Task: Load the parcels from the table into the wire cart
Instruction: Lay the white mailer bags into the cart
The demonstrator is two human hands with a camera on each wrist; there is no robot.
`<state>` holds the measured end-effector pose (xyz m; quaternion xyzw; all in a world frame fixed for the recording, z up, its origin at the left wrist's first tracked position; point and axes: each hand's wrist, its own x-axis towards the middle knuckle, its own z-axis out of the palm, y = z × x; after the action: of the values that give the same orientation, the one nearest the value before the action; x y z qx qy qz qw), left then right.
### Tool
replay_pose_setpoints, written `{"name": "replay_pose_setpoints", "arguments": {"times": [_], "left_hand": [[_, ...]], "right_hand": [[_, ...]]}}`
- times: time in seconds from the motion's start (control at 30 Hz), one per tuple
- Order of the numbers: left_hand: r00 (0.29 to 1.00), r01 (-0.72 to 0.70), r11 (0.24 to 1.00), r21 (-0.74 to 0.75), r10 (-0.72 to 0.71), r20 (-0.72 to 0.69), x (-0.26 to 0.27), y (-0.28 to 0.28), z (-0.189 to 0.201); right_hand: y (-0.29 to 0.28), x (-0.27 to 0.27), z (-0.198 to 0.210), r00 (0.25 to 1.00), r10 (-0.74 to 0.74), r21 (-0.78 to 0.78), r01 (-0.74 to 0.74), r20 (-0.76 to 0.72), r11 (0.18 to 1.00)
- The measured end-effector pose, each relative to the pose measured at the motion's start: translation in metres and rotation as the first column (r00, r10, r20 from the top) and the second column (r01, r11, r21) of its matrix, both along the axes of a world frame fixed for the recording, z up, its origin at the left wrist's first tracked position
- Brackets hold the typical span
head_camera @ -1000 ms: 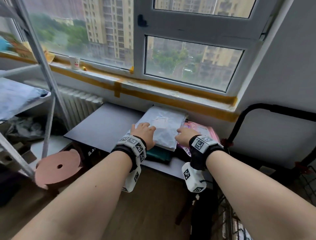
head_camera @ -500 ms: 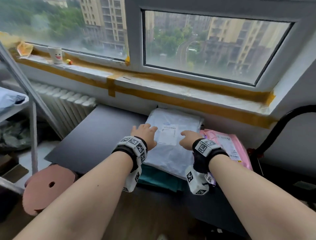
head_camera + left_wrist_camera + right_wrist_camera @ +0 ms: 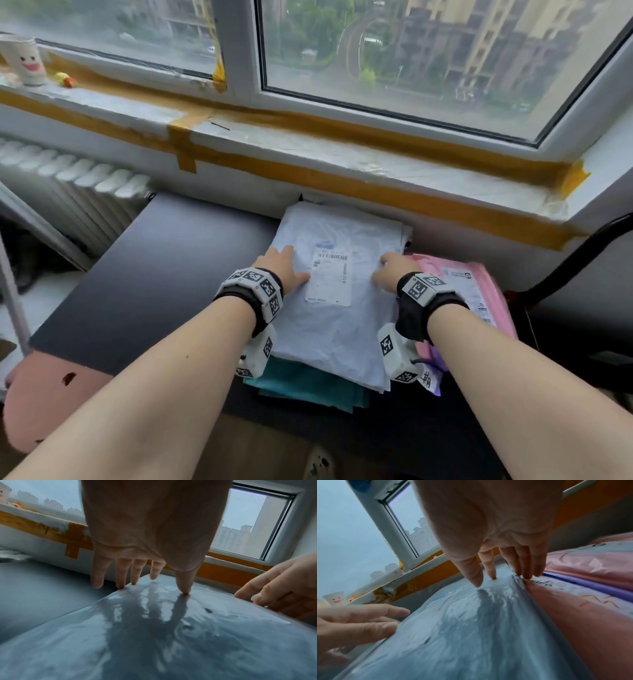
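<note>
Head view gives me both arms reaching over the dark table toward the far wall under the window. My left hand lies flat with straight, spread fingers on the left part of the grey parcel, just left of its white shipping label. My right hand sits on the parcel's right edge, fingers loosely extended and holding nothing. From the left wrist camera I see the fingertips touching the glossy plastic; the little finger hangs past the edge over the table. From the right wrist camera the thumb and forefinger press the grey film while the other fingers reach down into the seam beside the pink parcel (whether they hook under the edge, I cannot tell). The grey parcel lies on top of a stack, with a teal parcel showing beneath its near edge and the pink one just to its right. A paper cup stands on the windowsill far left.
</note>
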<state>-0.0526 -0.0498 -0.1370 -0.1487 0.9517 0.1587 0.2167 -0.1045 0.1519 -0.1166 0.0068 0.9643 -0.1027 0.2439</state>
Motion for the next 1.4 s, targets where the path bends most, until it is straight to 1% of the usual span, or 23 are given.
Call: {"name": "replay_pose_setpoints", "arguments": {"times": [0.13,0.2,0.33,0.47,0.53,0.6,0.7,0.8,1.0,1.13,1.27,1.4], "left_hand": [[0.986,-0.162,0.983,0.087,0.158,0.048,-0.006,-0.005,-0.007],[0.978,-0.206,0.972,0.116,0.200,0.067,-0.008,-0.008,-0.009],[0.976,-0.214,0.972,0.097,0.216,-0.007,-0.010,-0.013,-0.008],[0.967,-0.241,0.964,0.111,0.248,-0.056,-0.011,-0.022,-0.001],[0.966,-0.245,0.962,0.122,0.252,-0.051,-0.010,-0.026,0.005],[0.974,-0.213,0.971,0.111,0.219,-0.049,-0.009,-0.031,0.009],[0.985,-0.146,0.985,0.093,0.153,-0.082,-0.005,-0.038,0.015],[0.985,-0.122,0.984,0.131,0.137,-0.106,-0.002,-0.042,0.023],[0.983,-0.053,0.987,0.154,0.079,-0.164,0.007,-0.044,0.044],[0.975,-0.019,0.980,0.198,0.062,-0.215,0.016,-0.040,0.056],[0.964,0.023,0.964,0.264,0.048,-0.260,0.030,-0.032,0.068],[0.954,0.066,0.952,0.299,0.028,-0.298,0.045,-0.021,0.077]], "right_hand": [[0.000,-0.008,-0.002,0.998,-0.056,-0.009,0.056,-0.021,0.998],[0.000,-0.010,-0.002,0.995,-0.092,-0.026,0.091,-0.036,0.995],[-0.001,-0.010,-0.004,0.982,-0.181,-0.090,0.175,-0.055,0.980],[-0.006,-0.008,-0.001,0.955,-0.298,-0.182,0.295,0.012,0.938],[-0.009,-0.007,0.002,0.946,-0.323,-0.171,0.324,0.033,0.930],[-0.012,-0.004,0.005,0.944,-0.326,-0.158,0.329,0.045,0.931],[-0.016,0.000,0.012,0.941,-0.334,-0.226,0.338,0.058,0.914],[-0.018,0.004,0.021,0.939,-0.335,-0.267,0.342,0.071,0.901],[-0.026,0.022,0.039,0.942,-0.336,-0.296,0.318,-0.009,0.901],[-0.024,0.042,0.056,0.903,-0.426,-0.400,0.371,-0.055,0.838],[-0.011,0.069,0.075,0.858,-0.494,-0.421,0.400,-0.139,0.814],[0.005,0.096,0.084,0.804,-0.561,-0.445,0.436,-0.198,0.782]]}}
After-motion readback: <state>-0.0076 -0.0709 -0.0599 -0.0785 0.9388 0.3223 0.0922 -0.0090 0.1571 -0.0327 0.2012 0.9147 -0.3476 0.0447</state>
